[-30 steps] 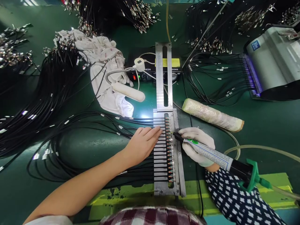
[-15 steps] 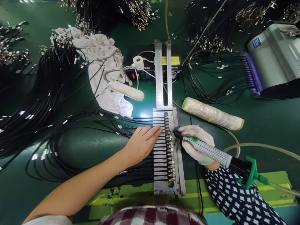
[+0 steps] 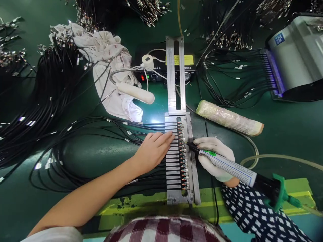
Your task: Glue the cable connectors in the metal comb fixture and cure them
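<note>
My left hand (image 3: 154, 148), bare, lies flat with its fingertips on the black cables in the slots of a metal fixture (image 3: 173, 196). Small metal connectors (image 3: 184, 164) stick out in a row along the fixture's right part. My right hand (image 3: 214, 156), in a white glove, grips a labelled syringe (image 3: 229, 165) with a black tip and a green cap at its back end. The tip is at the connector row, just right of my left fingertips. Whether it touches a connector is too small to tell.
A slotted metal frame (image 3: 171, 80) extends beyond the fixture, over a black control box (image 3: 157, 75). A white cloth (image 3: 103, 77) and cable bundles (image 3: 50, 90) are at left. A wrapped roll (image 3: 229, 118) lies at right, near a grey lamp housing (image 3: 297, 60) with purple light.
The syringe tip has moved a little toward me along the connector row, with my right hand. My left hand stays on the cables. The whole view has shifted slightly.
</note>
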The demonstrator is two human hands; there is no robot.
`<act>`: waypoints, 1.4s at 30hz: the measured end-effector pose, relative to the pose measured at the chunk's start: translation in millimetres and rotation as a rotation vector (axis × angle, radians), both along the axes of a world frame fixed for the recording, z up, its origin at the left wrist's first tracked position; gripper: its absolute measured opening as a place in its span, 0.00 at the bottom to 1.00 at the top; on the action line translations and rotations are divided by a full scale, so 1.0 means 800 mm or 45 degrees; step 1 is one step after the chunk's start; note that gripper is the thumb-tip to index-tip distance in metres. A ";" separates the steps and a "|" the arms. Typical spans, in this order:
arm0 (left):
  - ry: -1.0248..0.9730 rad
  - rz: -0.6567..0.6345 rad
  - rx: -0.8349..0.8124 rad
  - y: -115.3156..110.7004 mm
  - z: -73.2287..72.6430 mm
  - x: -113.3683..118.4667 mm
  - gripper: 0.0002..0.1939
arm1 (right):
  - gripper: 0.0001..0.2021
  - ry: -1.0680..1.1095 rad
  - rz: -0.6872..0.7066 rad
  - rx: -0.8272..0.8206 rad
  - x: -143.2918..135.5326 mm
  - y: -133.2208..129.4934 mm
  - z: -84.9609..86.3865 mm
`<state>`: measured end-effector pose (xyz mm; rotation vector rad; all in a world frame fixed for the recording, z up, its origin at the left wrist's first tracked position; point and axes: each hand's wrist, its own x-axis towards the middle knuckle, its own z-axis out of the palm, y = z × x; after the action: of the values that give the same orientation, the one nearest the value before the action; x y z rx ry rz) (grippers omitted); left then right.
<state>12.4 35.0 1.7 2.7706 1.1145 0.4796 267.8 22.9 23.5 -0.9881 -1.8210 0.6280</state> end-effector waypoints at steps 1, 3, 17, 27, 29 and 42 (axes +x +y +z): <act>-0.006 0.001 0.008 0.000 0.000 0.000 0.18 | 0.08 -0.005 0.003 0.002 -0.002 0.002 0.000; -0.014 0.002 0.007 0.000 0.000 0.000 0.17 | 0.07 -0.010 0.000 0.008 -0.004 0.005 0.001; -0.019 0.005 0.012 0.000 0.002 0.002 0.17 | 0.08 -0.008 -0.020 0.044 -0.005 0.010 -0.001; -0.018 0.010 0.033 0.000 0.002 0.002 0.17 | 0.06 -0.014 -0.014 0.063 -0.004 0.008 -0.001; -0.029 0.011 0.035 0.000 0.003 0.002 0.17 | 0.07 -0.016 -0.005 0.065 -0.003 0.007 0.000; -0.023 0.001 0.048 0.002 0.006 0.003 0.16 | 0.07 -0.015 -0.014 0.053 -0.004 0.008 0.001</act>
<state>14.7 36.2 6.3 2.7921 1.1140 0.5300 265.0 29.6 24.5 -0.9752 -1.8307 0.5760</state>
